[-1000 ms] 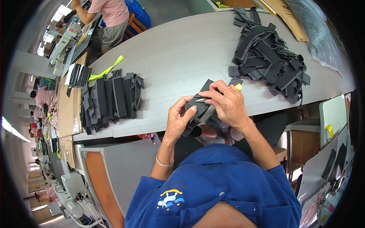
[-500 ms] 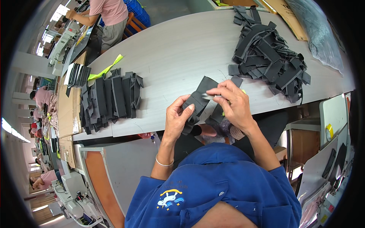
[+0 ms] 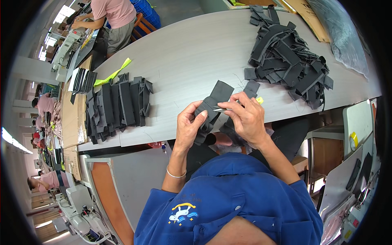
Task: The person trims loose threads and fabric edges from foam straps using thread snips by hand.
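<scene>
My left hand (image 3: 190, 123) is closed on a dark grey fabric strip (image 3: 221, 90), pinching it between thumb and fingers near the table's front edge. The strip's far end points up and away over the tabletop. In my right hand (image 3: 248, 118) are small metal thread snips (image 3: 220, 109), their pointed tip against the strip beside my left fingers. My palm hides most of the snips. Another dark strip (image 3: 250, 88) lies partly under my right hand, and a small bright yellow bit (image 3: 259, 100) shows beside the knuckles.
A loose heap of dark fabric strips (image 3: 288, 61) lies at the right of the pale table (image 3: 183, 53). Strips in rows (image 3: 118, 106) lie at the left, near a neon yellow ribbon (image 3: 114, 72). A plastic bag (image 3: 345, 41) is far right. A person (image 3: 116, 20) works beyond the table's left.
The tip of the snips has moved down and left along the strip, closer to my left fingers. My left hand has shifted slightly left, still gripping the strip.
</scene>
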Motion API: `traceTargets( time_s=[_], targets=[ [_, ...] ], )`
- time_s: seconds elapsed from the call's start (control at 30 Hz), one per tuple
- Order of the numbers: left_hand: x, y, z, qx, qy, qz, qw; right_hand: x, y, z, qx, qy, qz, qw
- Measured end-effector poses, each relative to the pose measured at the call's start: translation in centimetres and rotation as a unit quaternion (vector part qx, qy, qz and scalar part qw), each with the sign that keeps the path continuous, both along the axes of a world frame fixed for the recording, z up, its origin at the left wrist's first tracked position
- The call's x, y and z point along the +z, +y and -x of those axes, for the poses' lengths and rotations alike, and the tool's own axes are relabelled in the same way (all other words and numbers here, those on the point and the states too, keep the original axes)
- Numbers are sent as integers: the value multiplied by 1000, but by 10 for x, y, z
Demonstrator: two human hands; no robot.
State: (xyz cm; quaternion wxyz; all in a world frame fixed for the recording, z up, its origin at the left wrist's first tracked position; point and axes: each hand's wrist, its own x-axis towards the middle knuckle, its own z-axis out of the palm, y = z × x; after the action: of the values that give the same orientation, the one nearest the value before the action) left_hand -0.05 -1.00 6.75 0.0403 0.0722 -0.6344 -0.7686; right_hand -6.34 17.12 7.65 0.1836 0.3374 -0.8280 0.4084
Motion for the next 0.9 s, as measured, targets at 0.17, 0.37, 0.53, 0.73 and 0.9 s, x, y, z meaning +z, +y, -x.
traceTargets(
  time_s=[0.17, 0.37, 0.53, 0.73, 0.9],
  targets=[
    [0, 0, -1, -4, -6, -6, 1000, -3, 0, -1, -4, -11, -13, 1000],
    [1, -2, -2, -25, -37, 20, 999, -1, 3, 5, -8, -174, 157, 972],
    [3, 1, -2, 1, 1, 130, 992, 8, 6, 9, -68, -142, 99, 983],
    [-2, 2, -1, 1, 9, 192, 981, 5, 3, 16, -112, -117, 59, 985],
    [6, 6, 0, -21, 24, 250, 968, 4, 5, 22, -96, -101, 29, 990]
  ],
)
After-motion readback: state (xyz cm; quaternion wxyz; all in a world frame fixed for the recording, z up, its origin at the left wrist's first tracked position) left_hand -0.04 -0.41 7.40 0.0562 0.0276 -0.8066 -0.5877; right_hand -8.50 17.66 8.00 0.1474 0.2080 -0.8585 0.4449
